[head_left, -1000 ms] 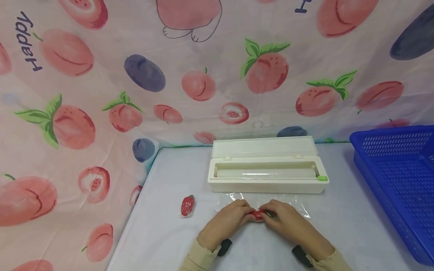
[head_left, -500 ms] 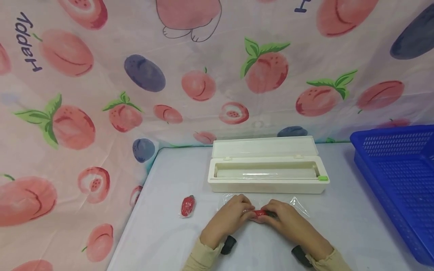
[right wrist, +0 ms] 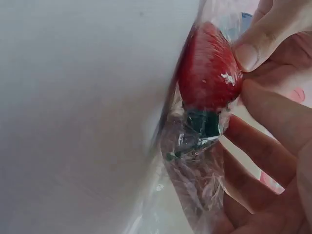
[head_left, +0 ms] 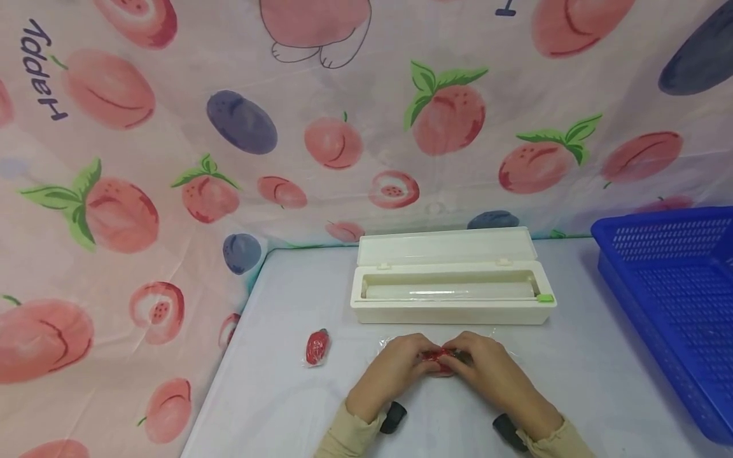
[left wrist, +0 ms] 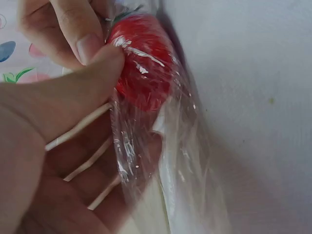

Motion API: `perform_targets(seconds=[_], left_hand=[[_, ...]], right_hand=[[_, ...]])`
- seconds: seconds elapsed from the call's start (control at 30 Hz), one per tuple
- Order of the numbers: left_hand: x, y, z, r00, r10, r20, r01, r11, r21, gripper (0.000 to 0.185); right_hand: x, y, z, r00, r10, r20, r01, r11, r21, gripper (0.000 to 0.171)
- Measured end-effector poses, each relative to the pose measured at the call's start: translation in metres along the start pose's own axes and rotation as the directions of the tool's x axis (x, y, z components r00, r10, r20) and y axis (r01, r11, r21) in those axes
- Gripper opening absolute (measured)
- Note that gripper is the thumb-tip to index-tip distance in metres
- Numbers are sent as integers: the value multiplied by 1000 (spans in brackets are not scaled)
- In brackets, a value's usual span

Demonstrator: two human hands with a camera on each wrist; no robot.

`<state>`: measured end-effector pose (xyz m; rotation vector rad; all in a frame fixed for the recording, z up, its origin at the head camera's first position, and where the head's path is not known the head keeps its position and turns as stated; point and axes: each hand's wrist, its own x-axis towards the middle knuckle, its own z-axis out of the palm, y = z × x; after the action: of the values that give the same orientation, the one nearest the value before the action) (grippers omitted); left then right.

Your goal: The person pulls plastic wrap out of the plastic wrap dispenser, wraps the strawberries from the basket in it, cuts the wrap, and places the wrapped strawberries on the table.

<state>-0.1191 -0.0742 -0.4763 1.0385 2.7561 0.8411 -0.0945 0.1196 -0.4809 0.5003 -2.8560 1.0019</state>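
The strawberry (head_left: pixel 438 359), low in the middle of the head view, sits between my two hands, mostly hidden by fingers and clear wrap (left wrist: pixel 165 165). My left hand (head_left: pixel 395 369) and right hand (head_left: pixel 487 372) are together, both pinching it through the film. One more wrapped strawberry (head_left: pixel 317 348) lies left on the surface (head_left: pixel 275 381). One white box (head_left: pixel 452 286) stands behind; one blue basket (head_left: pixel 676 299) is cut off at right.

A pale grey table (head_left: pixel 275 381) fills the lower middle of the frame; behind it and along the left side hangs a pink fabric backdrop (head_left: pixel 172 127) printed with peaches, plums and leaves, creased in places; the word "Happy" sits upside down at upper left; light is soft and even.
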Motion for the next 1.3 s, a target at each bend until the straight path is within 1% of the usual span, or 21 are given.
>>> perform_targets(seconds=[0.07, 0.13, 0.2, 0.3, 0.4, 0.47, 0.53, 0.67, 0.73, 0.77, 0.83, 0.9, 1.0, 1.1, 1.2, 1.3], left_hand=[[0, 1, 2, 1000, -21, 19, 20, 1000, 15, 20], [1, 1, 3, 999, -34, 34, 33, 999, 37, 21], [1, 1, 4, 998, -51, 40, 49, 997, 52, 22], [1, 0, 5, 996, -78, 36, 76, 996, 43, 22], [0, 0, 5, 995, -92, 34, 91, 995, 36, 22], [0, 1, 4, 995, -96, 32, 95, 995, 34, 23], [0, 2, 4, 996, -90, 31, 88, 995, 47, 23], [-1, 4, 3, 999, -50, 12, 47, 989, 137, 23], [-1, 6, 1, 999, -37, -9, 38, 984, 175, 22], [-1, 7, 1, 999, -37, -21, 41, 983, 179, 22], [0, 9, -2, 998, -45, -38, 51, 985, 163, 24], [1, 10, -4, 998, -55, -36, 60, 990, 131, 28], [2, 11, -5, 999, -53, 3, 52, 991, 119, 37], [2, 12, -3, 999, -41, 33, 36, 989, 140, 44], [2, 14, -1, 999, -36, 21, 33, 990, 139, 39], [2, 15, 1, 999, -43, -4, 43, 992, 122, 31]], right_hand=[[0, -1, -1, 1000, -23, -17, 23, 999, -28, 10], [-1, -3, -2, 998, -63, -28, 61, 996, -64, 11], [-2, -3, -3, 994, -105, -23, 103, 990, -95, 14], [-4, -3, -5, 987, -158, 3, 157, 979, -130, 24], [-6, -2, -6, 983, -181, 25, 182, 971, -158, 35], [-6, -2, -5, 982, -184, 27, 186, 967, -172, 39], [-6, -1, -4, 982, -185, 27, 186, 965, -182, 38], [-6, 0, -4, 984, -176, 38, 180, 966, -186, 32], [-6, 0, -5, 983, -175, 47, 181, 966, -186, 28], [-6, 1, -6, 983, -177, 50, 183, 966, -185, 26], [-5, 2, -6, 982, -180, 58, 188, 965, -181, 24], [-5, 4, -7, 980, -185, 69, 195, 965, -177, 22], [-4, 7, -9, 978, -188, 95, 202, 965, -168, 21], [-4, 9, -10, 977, -170, 132, 188, 972, -139, 24], [-4, 10, -11, 975, -150, 167, 167, 981, -95, 25], [-5, 10, -13, 973, -149, 178, 163, 985, -65, 25]])
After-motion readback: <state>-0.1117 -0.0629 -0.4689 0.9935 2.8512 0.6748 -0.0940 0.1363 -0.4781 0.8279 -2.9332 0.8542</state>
